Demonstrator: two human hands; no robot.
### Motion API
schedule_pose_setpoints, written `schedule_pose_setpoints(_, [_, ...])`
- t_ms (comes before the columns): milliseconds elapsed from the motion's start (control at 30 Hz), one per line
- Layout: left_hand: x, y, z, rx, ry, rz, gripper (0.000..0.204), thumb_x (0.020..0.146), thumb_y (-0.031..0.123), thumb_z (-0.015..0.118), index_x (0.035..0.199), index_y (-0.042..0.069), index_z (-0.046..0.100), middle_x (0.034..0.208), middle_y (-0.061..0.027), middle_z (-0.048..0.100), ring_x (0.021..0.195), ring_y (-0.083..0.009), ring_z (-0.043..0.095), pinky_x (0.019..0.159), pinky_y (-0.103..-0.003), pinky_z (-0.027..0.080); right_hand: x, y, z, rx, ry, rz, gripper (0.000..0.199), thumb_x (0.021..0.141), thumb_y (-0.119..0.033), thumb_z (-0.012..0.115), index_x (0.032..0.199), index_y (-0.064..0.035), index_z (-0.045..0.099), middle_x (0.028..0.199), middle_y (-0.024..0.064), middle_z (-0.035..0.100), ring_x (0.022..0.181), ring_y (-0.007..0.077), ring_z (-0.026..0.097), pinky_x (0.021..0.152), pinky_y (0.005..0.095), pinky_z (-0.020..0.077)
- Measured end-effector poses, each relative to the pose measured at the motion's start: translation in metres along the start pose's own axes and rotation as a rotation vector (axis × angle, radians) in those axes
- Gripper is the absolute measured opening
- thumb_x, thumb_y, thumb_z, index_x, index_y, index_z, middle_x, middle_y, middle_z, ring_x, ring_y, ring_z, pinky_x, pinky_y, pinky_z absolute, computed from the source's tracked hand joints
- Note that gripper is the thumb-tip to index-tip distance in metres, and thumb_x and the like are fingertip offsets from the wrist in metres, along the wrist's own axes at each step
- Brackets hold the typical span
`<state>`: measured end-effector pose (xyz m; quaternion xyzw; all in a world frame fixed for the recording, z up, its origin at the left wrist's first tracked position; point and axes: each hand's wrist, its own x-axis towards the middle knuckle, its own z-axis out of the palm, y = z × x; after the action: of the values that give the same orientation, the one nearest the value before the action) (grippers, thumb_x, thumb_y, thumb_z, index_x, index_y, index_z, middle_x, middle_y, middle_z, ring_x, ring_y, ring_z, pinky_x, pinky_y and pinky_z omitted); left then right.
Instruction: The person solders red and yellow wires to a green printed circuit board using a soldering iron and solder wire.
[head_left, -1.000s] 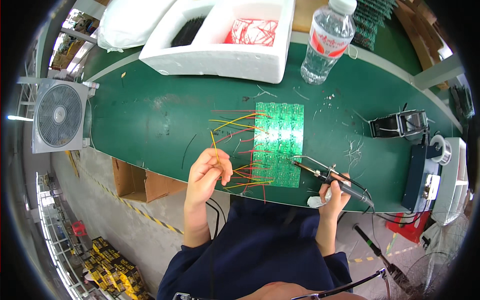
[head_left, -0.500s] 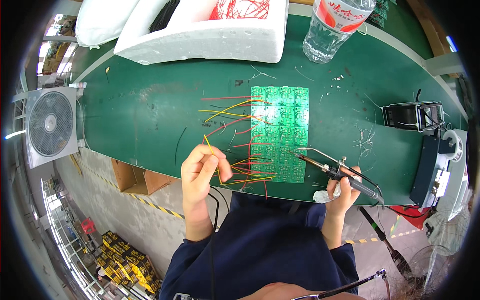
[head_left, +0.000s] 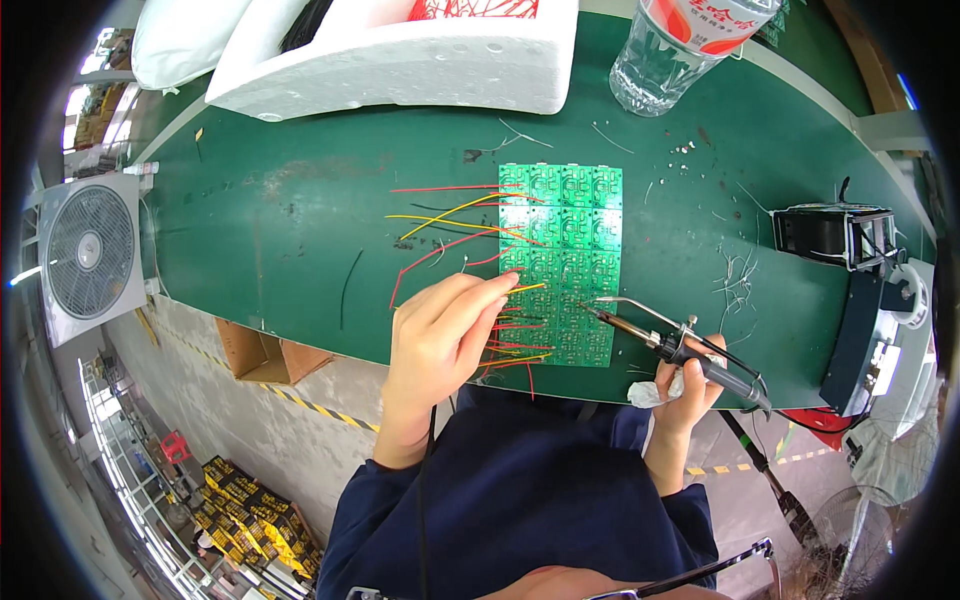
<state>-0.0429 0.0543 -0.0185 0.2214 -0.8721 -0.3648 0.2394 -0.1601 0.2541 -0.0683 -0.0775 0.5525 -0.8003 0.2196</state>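
My left hand (head_left: 447, 330) pinches a yellow wire (head_left: 527, 289) over the left part of a green circuit board panel (head_left: 575, 235). The wire's free end points right, across the board. Several red and yellow wires (head_left: 455, 188) run from the panel's left side onto the table; my hand covers some of them. My right hand (head_left: 690, 385) grips a soldering iron (head_left: 655, 342) with a thin metal solder-feed tube beside its tip. That tip is over the lower right of the panel. A crumpled white tissue (head_left: 648, 393) sits against the fingers of my right hand.
On the green table (head_left: 270, 230), a white foam box (head_left: 400, 80) with red and black wires stands at the back, beside a water bottle (head_left: 665, 60). At right are a black iron stand (head_left: 832, 235) and wire clippings (head_left: 738, 280). A fan (head_left: 90, 245) is at far left.
My left hand has moved right with the yellow wire, from beside the panel to over its left part. The right hand and soldering iron have stayed nearly still.
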Motion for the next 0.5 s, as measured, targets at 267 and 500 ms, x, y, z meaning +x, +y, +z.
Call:
schedule_pose_setpoints(267, [0.0085,-0.0080,-0.0010,0.317,-0.027,0.214,0.015,0.060,0.005,0.062,0.074,0.009,0.058,0.054,0.0022,0.046,0.044,-0.0113,0.042,0.039,-0.025,0.025,-0.0005,0.0050,0.0010,-0.114,0.002,-0.091,0.023,0.073,-0.020,0.050,0.083,0.0002,0.045,0.041,0.0040,0.037,0.028,0.0074,0.027,0.029,0.0179,0.0201])
schedule_pose_setpoints(500, [0.0058,-0.0078,0.0005,0.338,-0.067,0.223,0.015,0.059,0.005,0.063,0.071,0.009,0.055,0.057,0.0021,0.047,0.046,-0.0114,0.043,0.044,-0.025,0.028,0.0003,0.0026,0.0048,-0.139,0.001,-0.088,0.023,0.073,-0.021,0.049,0.082,0.0001,0.044,0.041,0.0041,0.037,0.029,0.0074,0.027,0.030,0.0177,0.0205])
